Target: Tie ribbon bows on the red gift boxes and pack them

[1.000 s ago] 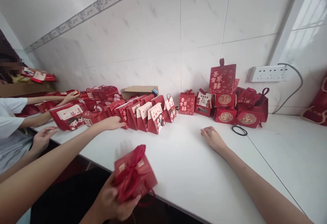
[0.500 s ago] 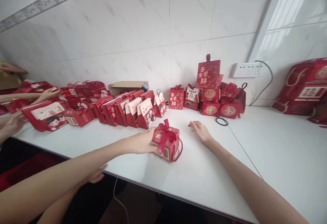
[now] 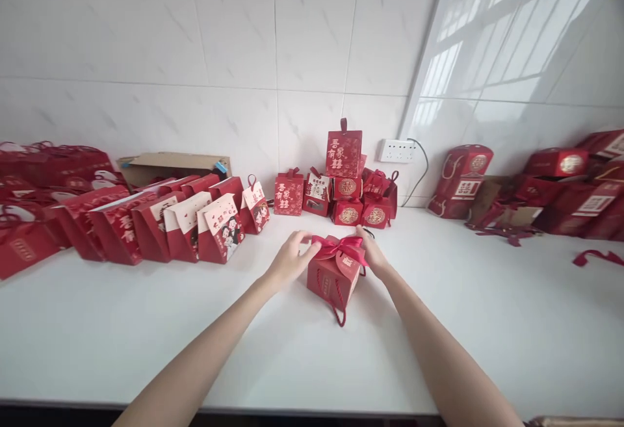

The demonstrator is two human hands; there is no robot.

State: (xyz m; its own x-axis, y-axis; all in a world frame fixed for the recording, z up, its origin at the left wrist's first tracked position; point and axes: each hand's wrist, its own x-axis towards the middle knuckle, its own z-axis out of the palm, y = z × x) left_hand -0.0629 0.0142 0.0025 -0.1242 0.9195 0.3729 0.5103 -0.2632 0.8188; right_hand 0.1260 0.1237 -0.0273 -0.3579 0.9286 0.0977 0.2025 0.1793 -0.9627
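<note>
A small red gift box (image 3: 331, 281) stands on the white table, a rope handle hanging down its near side. Across its top lies a satin ribbon bow (image 3: 341, 248). My left hand (image 3: 292, 258) is at the box's upper left, thumb and fingers closed at the bow's left loop. On the other side, my right hand (image 3: 373, 253) touches the bow's right end, its fingers partly hidden behind the ribbon; their grip cannot be made out.
Red and white gift boxes (image 3: 221, 229) line the left side. Behind stand stacked red boxes (image 3: 348, 190) near a wall socket (image 3: 397, 151). More red boxes (image 3: 461, 180) and a loose ribbon (image 3: 597, 257) are at the right. A cardboard box (image 3: 175, 162) stands behind the left row.
The view has swung right. The gift box has turned, with its rope handle now facing me. My left hand has moved from its side to the bow; my right hand has come to the bow.
</note>
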